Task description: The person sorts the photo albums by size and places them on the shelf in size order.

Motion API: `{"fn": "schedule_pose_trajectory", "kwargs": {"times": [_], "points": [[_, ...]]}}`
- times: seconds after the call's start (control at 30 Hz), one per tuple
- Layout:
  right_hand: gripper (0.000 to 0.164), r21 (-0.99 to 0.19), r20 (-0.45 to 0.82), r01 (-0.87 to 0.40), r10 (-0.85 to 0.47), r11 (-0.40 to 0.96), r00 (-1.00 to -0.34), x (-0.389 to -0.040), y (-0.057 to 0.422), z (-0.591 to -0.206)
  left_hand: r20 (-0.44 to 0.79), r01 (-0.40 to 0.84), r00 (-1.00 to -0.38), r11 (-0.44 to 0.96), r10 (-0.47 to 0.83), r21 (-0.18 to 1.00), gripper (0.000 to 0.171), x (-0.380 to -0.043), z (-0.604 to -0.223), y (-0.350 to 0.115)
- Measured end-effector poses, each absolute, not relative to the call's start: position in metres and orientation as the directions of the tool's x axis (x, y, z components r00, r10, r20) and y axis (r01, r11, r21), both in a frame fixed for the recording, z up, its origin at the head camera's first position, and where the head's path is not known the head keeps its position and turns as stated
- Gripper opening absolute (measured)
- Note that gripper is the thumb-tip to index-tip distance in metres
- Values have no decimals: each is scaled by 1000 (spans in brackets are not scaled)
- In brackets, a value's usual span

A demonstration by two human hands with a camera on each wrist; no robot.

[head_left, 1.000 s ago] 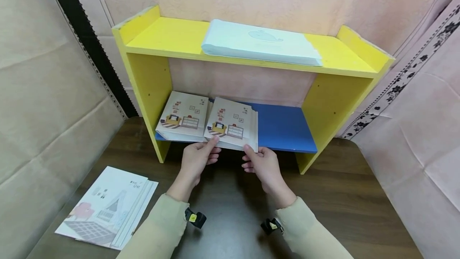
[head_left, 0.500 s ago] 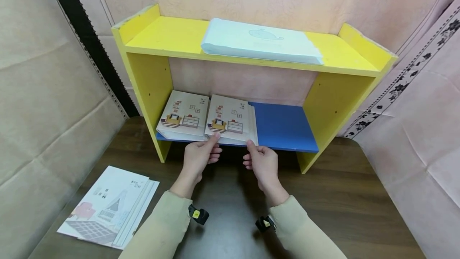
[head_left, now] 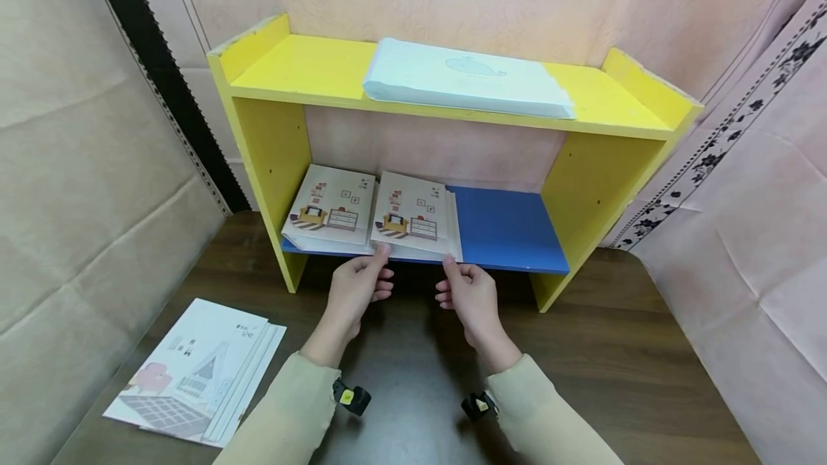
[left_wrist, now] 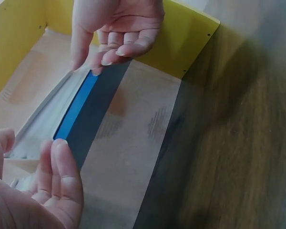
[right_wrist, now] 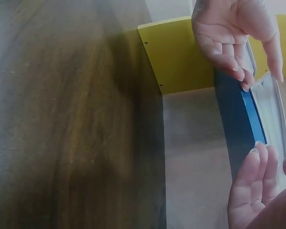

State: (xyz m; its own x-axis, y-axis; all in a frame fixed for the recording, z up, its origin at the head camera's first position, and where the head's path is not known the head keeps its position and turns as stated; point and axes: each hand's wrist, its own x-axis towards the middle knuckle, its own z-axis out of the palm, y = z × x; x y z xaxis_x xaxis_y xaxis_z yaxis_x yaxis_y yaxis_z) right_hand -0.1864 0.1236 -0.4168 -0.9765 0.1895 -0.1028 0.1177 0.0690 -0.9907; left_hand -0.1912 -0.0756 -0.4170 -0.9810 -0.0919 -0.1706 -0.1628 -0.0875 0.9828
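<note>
Two stacks of white books with a yellow bag picture on their covers lie on the blue lower shelf (head_left: 507,224). The left stack (head_left: 329,207) sits against the yellow side panel, the right stack (head_left: 410,214) close beside it. At the right stack's front edge, my left hand (head_left: 357,287) holds the left corner, thumb above and fingers below by the shelf edge. My right hand (head_left: 473,296) holds the right corner in the same way. Both wrist views show the stack's thickness between thumbs and fingertips. The stack's underside is hidden.
A yellow bookshelf (head_left: 265,171) stands on the brown wooden table (head_left: 620,379). On its top board lies a pale blue pack (head_left: 468,77) with a whale drawing. A fanned pile of white books (head_left: 194,372) lies at the left, beside my left sleeve.
The right stack has slid back and left onto the shelf, now straighter beside the left stack. Both hands followed it slightly. Over the last half second, little has moved.
</note>
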Motion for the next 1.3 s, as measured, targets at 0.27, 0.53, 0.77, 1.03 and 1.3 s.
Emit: {"fn": "schedule_pose_trajectory", "kwargs": {"times": [0.27,0.53,0.77,1.03,1.3], "points": [[51,-990,-114,122,95,76,-989,-169,113,-433,-111,-120,-990,98,-88,988,52,-172,-425,-98],[48,-983,-163,160,-14,94,-987,-154,92,-449,-80,-97,-993,225,-84,969,57,-151,-424,-123],[47,-973,-228,224,-94,52,-969,-136,60,-458,-16,-73,-993,505,-116,860,63,-134,-432,-161],[41,-968,-252,251,-154,27,-955,-119,19,-467,64,-84,-985,761,-162,643,81,-123,-437,-206],[51,-962,-264,271,-201,-10,-944,-108,-6,-473,152,-69,-971,824,-185,563,81,-113,-450,-249]]}}
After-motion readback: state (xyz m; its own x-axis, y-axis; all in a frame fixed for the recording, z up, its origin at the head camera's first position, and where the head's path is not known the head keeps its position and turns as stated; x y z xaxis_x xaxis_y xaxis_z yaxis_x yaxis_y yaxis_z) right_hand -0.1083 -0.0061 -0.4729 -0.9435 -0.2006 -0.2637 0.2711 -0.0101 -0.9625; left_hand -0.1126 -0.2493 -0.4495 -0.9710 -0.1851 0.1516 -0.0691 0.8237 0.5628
